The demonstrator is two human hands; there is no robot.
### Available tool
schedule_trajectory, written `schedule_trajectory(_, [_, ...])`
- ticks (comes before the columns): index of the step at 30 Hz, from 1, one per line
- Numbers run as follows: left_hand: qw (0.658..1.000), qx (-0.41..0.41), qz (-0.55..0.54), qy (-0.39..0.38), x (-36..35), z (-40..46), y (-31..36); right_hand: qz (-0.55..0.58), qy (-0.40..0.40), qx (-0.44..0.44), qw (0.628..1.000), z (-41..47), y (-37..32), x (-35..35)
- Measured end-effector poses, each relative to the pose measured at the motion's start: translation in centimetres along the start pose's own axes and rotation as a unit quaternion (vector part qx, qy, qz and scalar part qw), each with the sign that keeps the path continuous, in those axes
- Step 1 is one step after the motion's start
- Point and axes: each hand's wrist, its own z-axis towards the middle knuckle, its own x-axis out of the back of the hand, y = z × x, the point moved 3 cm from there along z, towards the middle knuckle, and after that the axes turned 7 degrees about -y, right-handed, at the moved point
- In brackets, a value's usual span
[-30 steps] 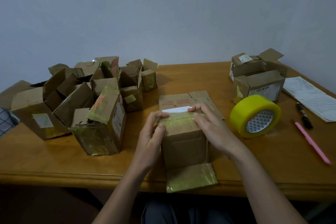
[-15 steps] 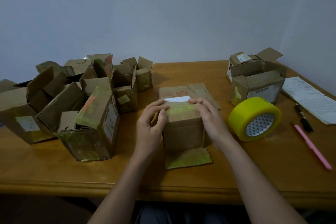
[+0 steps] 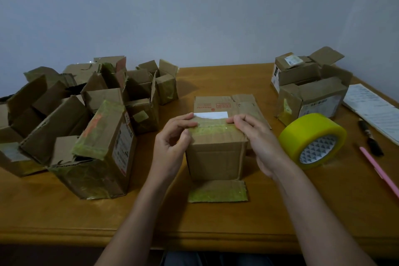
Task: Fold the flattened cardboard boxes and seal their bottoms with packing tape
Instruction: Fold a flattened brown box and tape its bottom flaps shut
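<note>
Table (image 3: 216,220), wood, rounded front edge running across the bottom of view; back edge against a plain wall (image 3: 194,6). Bare tabletop lies in front of the central box, along the front edge, and in a strip behind the box toward the wall. Left and right flanks are crowded.

Central box (image 3: 216,157): 1, upright at mid-table, a strip of yellowish tape (image 3: 212,130) across its top seam, 1 flap (image 3: 217,191) lying flat on the table toward the viewer, further flaps spread flat behind it. A white label (image 3: 210,115) sits just beyond the tape.

Left cluster of boxes (image 3: 86,114): folded, packed touching; exact count cannot be told, at least 6. The nearest, a taped box (image 3: 101,157), stands just beside the left forearm.

Right boxes (image 3: 311,90): 2, open-flapped, touching each other.

Tape roll (image 3: 311,141): 1, yellow, on edge, just right of the right hand.
Pink pen (image 3: 380,171): 1. Dark pen (image 3: 370,137): 1. Paper sheet (image 3: 373,108): 1, at the right edge.

Left hand (image 3: 172,144): at the box's top left corner, fingers curled, fingertips pressing the tape end.
Right hand (image 3: 257,136): at the top right corner, fingers bent over the edge, fingertips on the tape. Both forearms reach in from the front edge.
</note>
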Motion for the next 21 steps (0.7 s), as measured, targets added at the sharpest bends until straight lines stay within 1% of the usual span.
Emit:
schedule_trajectory(7, [1.000, -0.002, -0.004, 0.001, -0.1, 0.1, 0.0, 0.013, 0.001, -0.003, 1.000, 0.6, -0.2, 0.1])
schedule_trajectory(10, [1.000, 0.005, 0.008, -0.002, -0.1, 0.1, 0.1, -0.003, 0.000, -0.010, 1.000, 0.8, -0.2, 0.0])
schedule_trajectory(12, [0.999, 0.012, 0.030, -0.010, 0.0, 0.0, 0.4, -0.032, 0.014, 0.003, 0.999, 0.4, 0.0, -0.2])
schedule_trajectory(15, [0.993, 0.032, 0.100, -0.057, -0.1, 0.1, 1.5, -0.082, 0.000, 0.041, 0.996, -0.3, -0.5, -0.1])
schedule_trajectory(17, [0.981, 0.033, 0.171, -0.082, 0.1, 0.4, 2.6, -0.143, -0.002, 0.066, 0.988, -0.7, -1.4, 0.4])
schedule_trajectory(19, [0.960, 0.007, 0.271, -0.063, 0.3, 0.8, 4.0, -0.155, 0.021, 0.102, 0.982, -1.4, -2.6, 1.1])
schedule_trajectory(21, [0.935, -0.037, 0.352, -0.009, 0.4, 1.0, 5.5, -0.104, 0.067, 0.144, 0.982, -2.6, -3.7, 2.2])
